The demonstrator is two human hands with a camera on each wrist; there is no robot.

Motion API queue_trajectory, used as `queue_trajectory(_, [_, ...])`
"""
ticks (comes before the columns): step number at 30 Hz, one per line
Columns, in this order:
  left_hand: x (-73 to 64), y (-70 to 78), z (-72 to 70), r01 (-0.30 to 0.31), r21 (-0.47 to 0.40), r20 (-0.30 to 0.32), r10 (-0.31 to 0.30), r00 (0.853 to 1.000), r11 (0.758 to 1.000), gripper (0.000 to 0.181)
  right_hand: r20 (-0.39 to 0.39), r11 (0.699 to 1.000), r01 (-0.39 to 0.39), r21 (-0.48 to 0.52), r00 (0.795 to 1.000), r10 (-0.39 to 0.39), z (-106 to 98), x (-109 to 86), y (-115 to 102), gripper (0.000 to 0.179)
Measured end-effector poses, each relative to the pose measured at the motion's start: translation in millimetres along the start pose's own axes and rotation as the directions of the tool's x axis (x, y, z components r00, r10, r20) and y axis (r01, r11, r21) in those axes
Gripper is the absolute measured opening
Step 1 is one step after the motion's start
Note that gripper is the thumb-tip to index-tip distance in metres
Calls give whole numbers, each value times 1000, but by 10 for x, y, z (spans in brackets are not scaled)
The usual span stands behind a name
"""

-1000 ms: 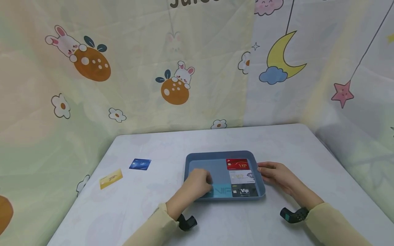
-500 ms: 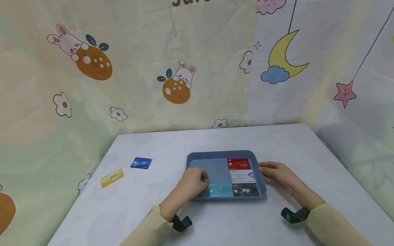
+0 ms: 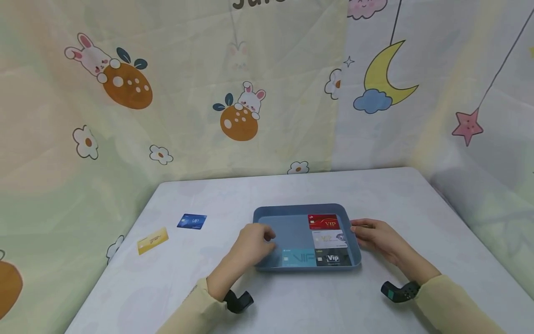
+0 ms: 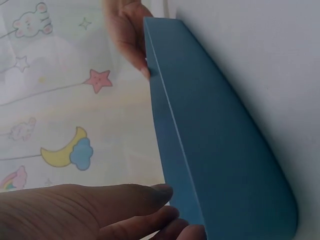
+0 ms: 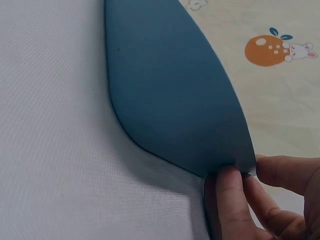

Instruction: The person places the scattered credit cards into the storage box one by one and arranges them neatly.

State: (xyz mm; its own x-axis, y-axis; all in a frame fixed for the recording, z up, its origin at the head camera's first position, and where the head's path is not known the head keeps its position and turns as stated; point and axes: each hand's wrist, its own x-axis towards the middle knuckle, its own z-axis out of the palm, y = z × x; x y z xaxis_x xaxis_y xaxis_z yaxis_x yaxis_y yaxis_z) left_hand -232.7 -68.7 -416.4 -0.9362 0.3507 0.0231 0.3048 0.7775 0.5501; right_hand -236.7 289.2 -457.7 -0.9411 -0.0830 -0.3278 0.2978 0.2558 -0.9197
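A blue-grey tray [image 3: 298, 269] lies on the table. Inside, at its right side, a red VIP card [image 3: 323, 221], a white card [image 3: 329, 239] and a black card [image 3: 333, 257] form a column. Left of the black one lies a light blue card [image 3: 298, 258]. My left hand [image 3: 253, 243] hovers over the tray's left end, fingers loosely bent; no card shows between them. Its fingertips are partly behind the rim in the left wrist view. At the opposite end, my right hand [image 3: 377, 239] touches the tray's outer wall [image 5: 170, 90] with its fingertips.
On the table left of the tray lie a blue card [image 3: 192, 221] and a gold card [image 3: 152, 240]. Printed cloth [image 3: 187, 116] hangs behind the white table [image 3: 325, 306] and along both sides.
My left hand has drawn back leftward from the light blue card, uncovering all of it in the tray. The right hand stays at the tray's right edge.
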Motion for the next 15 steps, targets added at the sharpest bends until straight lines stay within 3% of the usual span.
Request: queue_trajectory(15, [-136,-76,-202,50,-47,-61,-53,997,998,19,2,1000,-1,-2,1000,1,-4,4,4,63])
